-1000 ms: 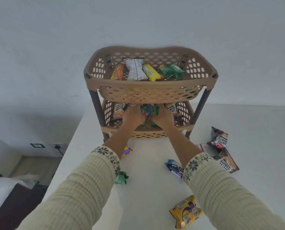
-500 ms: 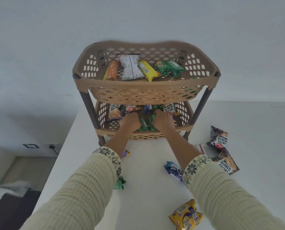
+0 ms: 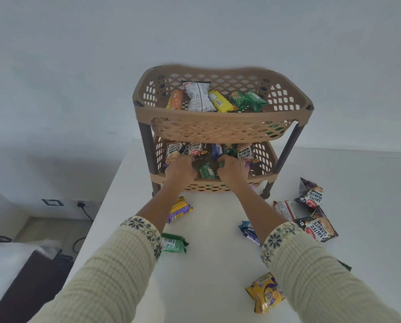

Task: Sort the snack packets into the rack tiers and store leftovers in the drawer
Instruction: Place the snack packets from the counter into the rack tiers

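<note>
A tan two-tier rack (image 3: 223,117) stands on the white table (image 3: 213,264). Its upper tier holds orange, white, yellow and green packets (image 3: 200,96). The lower tier holds salted peanuts packets (image 3: 173,151), a blue one and green ones. Both my hands are inside the lower tier. My left hand (image 3: 181,170) reaches forward with its fingers touching the packets by the peanuts. My right hand (image 3: 233,169) pinches the edge of a green packet (image 3: 222,159). Another green packet (image 3: 207,171) lies between the hands.
Loose packets lie on the table: yellow-purple (image 3: 179,209), green (image 3: 174,243), blue (image 3: 249,231), red-white (image 3: 284,209), two salted peanuts bags (image 3: 310,194) and a yellow biscuit pack (image 3: 266,292). The table's left edge drops to the floor; a wall stands behind.
Both hands have come lower and nearer the front of the lower tier. The green packets they held together now lie in the tier between them. The view has shifted.
</note>
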